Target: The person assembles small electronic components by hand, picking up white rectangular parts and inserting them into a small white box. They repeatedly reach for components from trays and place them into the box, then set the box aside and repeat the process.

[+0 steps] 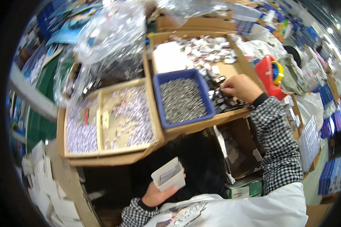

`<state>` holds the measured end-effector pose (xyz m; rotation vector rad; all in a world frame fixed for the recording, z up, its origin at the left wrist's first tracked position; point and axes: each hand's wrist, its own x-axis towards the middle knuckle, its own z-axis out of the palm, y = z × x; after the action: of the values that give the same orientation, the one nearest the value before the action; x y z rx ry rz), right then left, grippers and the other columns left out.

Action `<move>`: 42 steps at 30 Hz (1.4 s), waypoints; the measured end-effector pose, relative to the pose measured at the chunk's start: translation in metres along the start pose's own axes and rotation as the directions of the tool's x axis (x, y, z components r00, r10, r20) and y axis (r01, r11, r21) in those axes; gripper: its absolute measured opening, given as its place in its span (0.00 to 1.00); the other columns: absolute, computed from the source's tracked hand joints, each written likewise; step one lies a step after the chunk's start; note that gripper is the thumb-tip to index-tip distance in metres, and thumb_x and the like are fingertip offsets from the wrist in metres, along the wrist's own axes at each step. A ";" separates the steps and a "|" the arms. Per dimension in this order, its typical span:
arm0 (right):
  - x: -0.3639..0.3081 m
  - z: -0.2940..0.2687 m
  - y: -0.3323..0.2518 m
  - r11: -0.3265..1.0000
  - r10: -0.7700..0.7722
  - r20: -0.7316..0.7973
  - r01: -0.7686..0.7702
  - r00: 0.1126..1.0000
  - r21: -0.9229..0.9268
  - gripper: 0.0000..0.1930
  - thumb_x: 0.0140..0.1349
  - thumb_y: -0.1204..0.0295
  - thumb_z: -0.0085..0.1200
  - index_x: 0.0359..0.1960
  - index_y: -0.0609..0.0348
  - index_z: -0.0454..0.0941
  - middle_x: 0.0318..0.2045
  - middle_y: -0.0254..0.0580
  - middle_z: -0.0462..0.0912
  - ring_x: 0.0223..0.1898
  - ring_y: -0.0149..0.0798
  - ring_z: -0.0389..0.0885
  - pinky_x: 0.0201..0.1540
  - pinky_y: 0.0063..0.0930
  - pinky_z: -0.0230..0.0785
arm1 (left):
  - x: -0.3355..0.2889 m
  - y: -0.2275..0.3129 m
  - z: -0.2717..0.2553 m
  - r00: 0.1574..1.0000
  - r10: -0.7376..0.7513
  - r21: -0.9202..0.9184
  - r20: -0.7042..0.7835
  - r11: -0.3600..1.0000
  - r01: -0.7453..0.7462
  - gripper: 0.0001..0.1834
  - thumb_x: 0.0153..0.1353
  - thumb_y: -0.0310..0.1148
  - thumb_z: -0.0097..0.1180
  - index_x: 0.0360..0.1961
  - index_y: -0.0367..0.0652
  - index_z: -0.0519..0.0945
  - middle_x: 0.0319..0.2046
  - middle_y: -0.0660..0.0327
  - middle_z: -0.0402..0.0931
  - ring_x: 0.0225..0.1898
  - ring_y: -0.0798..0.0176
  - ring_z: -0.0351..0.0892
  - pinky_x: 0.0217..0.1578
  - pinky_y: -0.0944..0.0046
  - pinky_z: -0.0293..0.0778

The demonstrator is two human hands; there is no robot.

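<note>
The left grip [160,195] pinches a white box [172,181], tilted with its mouth up, likely so its contents stay in. The right grip [224,90] bunches its fingertips at dark pieces [219,101] beside the blue tray [158,102]; whether it pinches one, I cannot tell.

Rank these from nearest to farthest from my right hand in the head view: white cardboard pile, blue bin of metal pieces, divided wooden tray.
From your right hand:
1. Blue bin: just to its left.
2. Divided wooden tray: farther left, beyond the bin.
3. White cardboard pile: farthest, at the lower left.
</note>
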<state>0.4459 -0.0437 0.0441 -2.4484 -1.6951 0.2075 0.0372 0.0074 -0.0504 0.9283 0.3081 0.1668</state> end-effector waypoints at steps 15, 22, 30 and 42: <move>-0.086 -0.045 -0.186 0.723 -0.670 0.022 0.658 0.742 -0.210 0.09 0.45 0.73 0.55 0.30 0.60 0.76 0.26 0.35 0.71 0.29 0.35 0.75 0.27 0.27 0.71 | -0.002 0.007 -0.007 0.880 0.471 0.723 -0.053 0.626 -0.291 0.32 0.52 0.19 0.58 0.60 0.39 0.67 0.58 0.53 0.69 0.56 0.56 0.72 0.57 0.63 0.67; -0.084 -0.022 -0.234 0.498 -0.659 0.384 0.759 0.646 -0.420 0.06 0.46 0.69 0.54 0.25 0.56 0.75 0.23 0.30 0.64 0.28 0.31 0.68 0.25 0.23 0.60 | -0.008 -0.002 0.001 0.898 0.409 0.686 -0.162 0.700 -0.195 0.32 0.51 0.20 0.59 0.60 0.43 0.68 0.54 0.52 0.73 0.55 0.56 0.74 0.54 0.64 0.70; -0.082 -0.012 -0.254 0.486 -0.802 0.250 0.836 0.542 -0.254 0.10 0.50 0.68 0.56 0.31 0.61 0.76 0.23 0.33 0.66 0.25 0.31 0.70 0.22 0.23 0.63 | -0.014 -0.012 -0.005 0.930 0.296 0.496 -0.220 0.854 -0.154 0.30 0.56 0.26 0.58 0.62 0.40 0.65 0.54 0.54 0.72 0.55 0.62 0.72 0.56 0.65 0.67; -0.059 0.007 -0.247 0.609 -0.703 -0.033 0.625 0.711 0.489 0.14 0.51 0.82 0.59 0.41 0.59 0.79 0.35 0.42 0.79 0.33 0.44 0.80 0.34 0.31 0.74 | -0.018 -0.018 -0.017 0.976 0.194 0.263 -0.102 0.951 -0.162 0.29 0.61 0.33 0.57 0.61 0.38 0.64 0.51 0.60 0.72 0.52 0.69 0.70 0.54 0.66 0.66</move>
<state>0.1984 -0.0129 0.0895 -1.3525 -2.1804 0.6415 0.0149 0.0043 -0.0712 1.2030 0.3688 0.3606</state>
